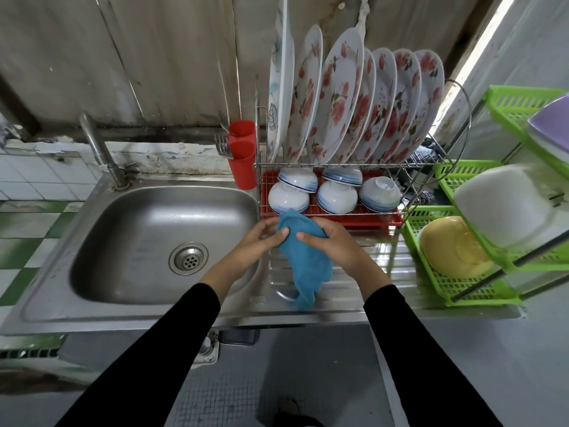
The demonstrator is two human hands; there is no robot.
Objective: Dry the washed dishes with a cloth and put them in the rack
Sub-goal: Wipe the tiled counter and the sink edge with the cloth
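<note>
A blue cloth [308, 263] hangs between both hands over the steel drainboard [378, 266]. My left hand [258, 241] grips its upper left part, and my right hand [335, 245] closes on it from the right. Whether a dish is wrapped inside the cloth I cannot tell. Just behind my hands stands the wire dish rack [431, 163]. Its upper tier holds several floral plates [338, 97] on edge. On the lower tier, over a red tray [372, 219], sit several white bowls with blue stripes [337, 197], upside down.
An empty steel sink [138, 241] with a tap [98, 146] lies to the left. A red cutlery cup [243, 158] with forks hangs on the rack's left side. At the right, a green plastic shelf [462, 291] carries a yellow bowl [455, 251] and white containers [508, 204].
</note>
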